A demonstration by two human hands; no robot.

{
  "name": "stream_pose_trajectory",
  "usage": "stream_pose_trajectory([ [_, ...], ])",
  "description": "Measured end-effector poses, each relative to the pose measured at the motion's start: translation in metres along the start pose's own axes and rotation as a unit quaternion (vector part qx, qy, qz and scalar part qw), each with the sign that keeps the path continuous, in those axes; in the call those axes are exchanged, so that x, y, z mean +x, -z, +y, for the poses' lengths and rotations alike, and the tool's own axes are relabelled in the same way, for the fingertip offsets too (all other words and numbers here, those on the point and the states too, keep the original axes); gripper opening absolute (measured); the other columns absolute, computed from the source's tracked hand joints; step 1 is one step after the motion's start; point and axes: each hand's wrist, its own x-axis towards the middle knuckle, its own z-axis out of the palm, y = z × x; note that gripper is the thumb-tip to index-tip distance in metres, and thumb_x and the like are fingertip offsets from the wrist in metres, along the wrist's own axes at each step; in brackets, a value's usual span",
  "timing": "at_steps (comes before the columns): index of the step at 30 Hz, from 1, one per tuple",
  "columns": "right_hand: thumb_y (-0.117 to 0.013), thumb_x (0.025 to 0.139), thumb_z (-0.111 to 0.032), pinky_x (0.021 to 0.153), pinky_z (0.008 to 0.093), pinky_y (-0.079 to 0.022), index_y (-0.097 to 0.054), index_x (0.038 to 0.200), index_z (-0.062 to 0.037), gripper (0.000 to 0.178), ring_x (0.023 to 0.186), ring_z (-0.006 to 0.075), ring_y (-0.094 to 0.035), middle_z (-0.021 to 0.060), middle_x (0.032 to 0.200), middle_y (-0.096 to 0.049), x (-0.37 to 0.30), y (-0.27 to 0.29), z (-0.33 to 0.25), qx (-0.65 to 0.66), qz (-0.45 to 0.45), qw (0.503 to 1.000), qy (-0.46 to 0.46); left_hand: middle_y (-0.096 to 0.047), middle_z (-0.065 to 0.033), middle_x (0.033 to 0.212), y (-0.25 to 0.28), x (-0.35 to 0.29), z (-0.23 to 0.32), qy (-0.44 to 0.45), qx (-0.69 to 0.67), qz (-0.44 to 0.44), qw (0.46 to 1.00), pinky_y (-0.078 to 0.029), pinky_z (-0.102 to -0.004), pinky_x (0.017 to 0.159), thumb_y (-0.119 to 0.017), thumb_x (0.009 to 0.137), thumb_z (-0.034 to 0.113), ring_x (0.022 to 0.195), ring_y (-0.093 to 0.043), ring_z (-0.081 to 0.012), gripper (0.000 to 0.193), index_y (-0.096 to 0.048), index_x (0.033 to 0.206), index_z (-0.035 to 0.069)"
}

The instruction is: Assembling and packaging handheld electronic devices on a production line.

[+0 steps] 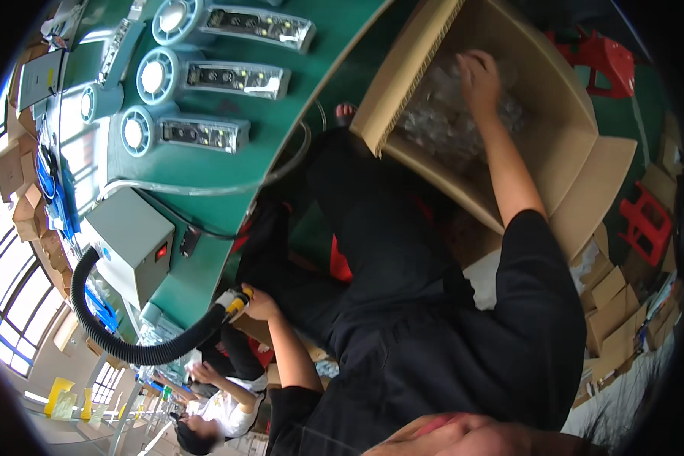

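Observation:
My right hand [480, 82] reaches into a large open cardboard box [551, 163], fingers curled. Pale see-through plastic shows beside the fingers, but what they grip is too blurred to make out. Many clear plastic pieces [441, 118] lie loose in the box below. Low at the left, by the table edge, my left hand [261, 304] is closed around a yellow-and-black nozzle [235, 301]. It sits on the end of a black corrugated hose [140, 351], which bends round to a grey metal box [133, 243] with a lit red switch.
On the green table [228, 178] stand several light-blue housings with round heads, such as one lamp-like unit [182, 135]. A clear tube [197, 190] crosses the tabletop. Red plastic stools [646, 224] and stacked cartons [612, 311] are at right; another person [224, 406] sits at lower left.

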Motion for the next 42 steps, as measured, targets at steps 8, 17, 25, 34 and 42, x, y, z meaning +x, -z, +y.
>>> stream_pose_trajectory([
  [8, -0.069, 0.095, -0.018, 0.073, 0.0292, -0.05, -0.074, 0.094, -0.0037, 0.016, 0.083, 0.0193, -0.064, 0.0055, 0.105, -0.07, -0.002, -0.01, 0.019, 0.245, 0.02, 0.951, -0.19, -0.069, -0.0189, 0.085, 0.002, 0.003, -0.004, -0.009, -0.003, -0.009, 1.0, -0.05, -0.0443, 0.07, -0.052, 0.103, 0.043, 0.075, -0.064, -0.0392, 0.046, -0.066, 0.093, 0.0],
  [17, -0.059, 0.099, -0.035, 0.092, 0.0363, -0.051, -0.072, 0.122, -0.0077, 0.038, 0.105, 0.0286, -0.068, 0.0113, 0.124, -0.071, -0.003, -0.132, 0.183, 0.323, -0.244, 0.867, -0.292, -0.07, -0.0187, 0.088, 0.0, -0.002, -0.002, -0.036, -0.024, -0.027, 0.999, -0.05, -0.0445, 0.07, -0.051, 0.104, 0.042, 0.076, -0.064, -0.0392, 0.045, -0.065, 0.094, 0.001],
  [25, -0.059, 0.098, -0.034, 0.081, 0.0387, -0.05, -0.071, 0.115, -0.0083, 0.033, 0.091, 0.0296, -0.066, 0.0109, 0.11, -0.071, 0.03, -0.177, 0.128, 0.22, -0.198, 0.921, -0.255, -0.07, -0.0185, 0.09, 0.001, 0.003, -0.006, -0.044, -0.022, -0.029, 0.998, -0.05, -0.0446, 0.07, -0.05, 0.104, 0.041, 0.077, -0.064, -0.0392, 0.043, -0.064, 0.096, 0.002],
  [34, -0.059, 0.098, -0.033, 0.069, 0.0415, -0.05, -0.07, 0.107, -0.0088, 0.028, 0.076, 0.0309, -0.065, 0.0105, 0.094, -0.071, 0.033, -0.13, 0.095, 0.074, -0.131, 0.965, -0.214, -0.069, -0.0165, 0.086, -0.006, 0.011, 0.004, -0.068, -0.019, -0.046, 0.996, -0.049, -0.0443, 0.068, -0.05, 0.104, 0.041, 0.075, -0.064, -0.0379, 0.041, -0.062, 0.093, 0.003],
  [42, -0.06, 0.097, -0.031, 0.06, 0.0424, -0.049, -0.068, 0.098, -0.0089, 0.023, 0.064, 0.0308, -0.062, 0.0093, 0.08, -0.069, 0.006, -0.053, 0.039, -0.026, -0.082, 0.982, -0.167, -0.068, -0.0144, 0.085, 0.013, 0.001, 0.027, -0.007, -0.039, -0.059, 0.997, -0.05, -0.04, 0.074, -0.052, 0.104, 0.039, 0.078, -0.063, -0.0354, 0.039, -0.063, 0.093, 0.004],
])
